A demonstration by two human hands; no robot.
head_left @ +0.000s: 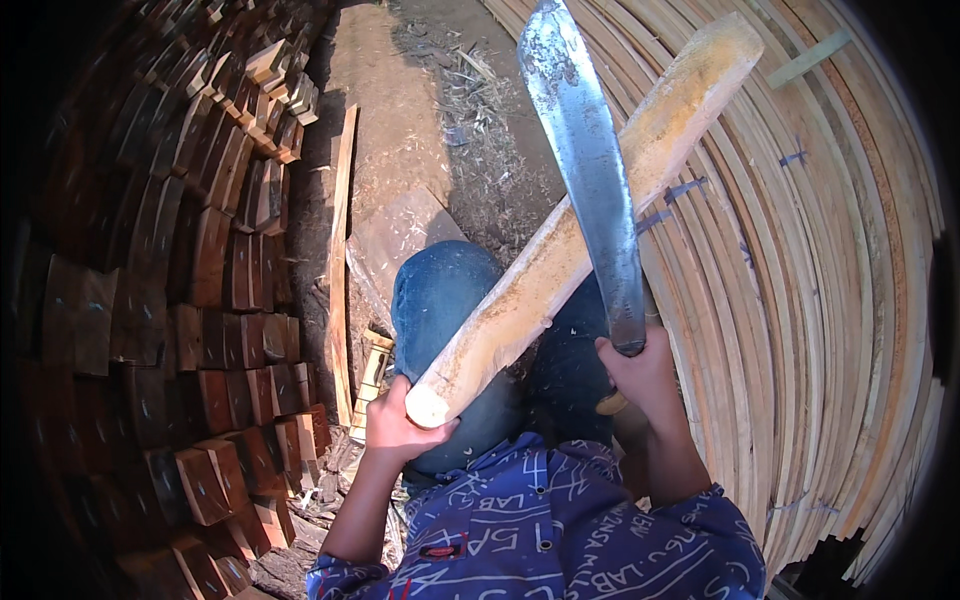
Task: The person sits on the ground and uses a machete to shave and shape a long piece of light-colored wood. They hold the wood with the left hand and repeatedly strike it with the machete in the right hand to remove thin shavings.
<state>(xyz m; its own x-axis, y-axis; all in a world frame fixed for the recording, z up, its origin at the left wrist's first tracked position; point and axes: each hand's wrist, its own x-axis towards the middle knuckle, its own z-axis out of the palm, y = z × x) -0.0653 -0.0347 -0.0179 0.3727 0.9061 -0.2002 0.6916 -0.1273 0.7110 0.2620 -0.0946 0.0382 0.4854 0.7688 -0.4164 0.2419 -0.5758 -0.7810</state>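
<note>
My left hand (398,420) is closed around the near end of a long pale wooden stick (535,285), roughly hewn along its sides. The stick slants up to the right across my knees, its far, wider end over the stacked boards. In my right hand (640,368) is a machete (590,150) with a broad, worn steel blade pointing away from me. The blade crosses in front of the stick near its middle; whether they touch I cannot tell. My right fingers wrap the handle, which is mostly hidden.
Stacked dark timber blocks (210,390) rise along the left. Long pale boards (780,330) lie layered along the right, with a short light strip (810,58) across them. A thin plank (342,260) lies on the ground at left. Wood shavings (480,110) litter the dirt ahead.
</note>
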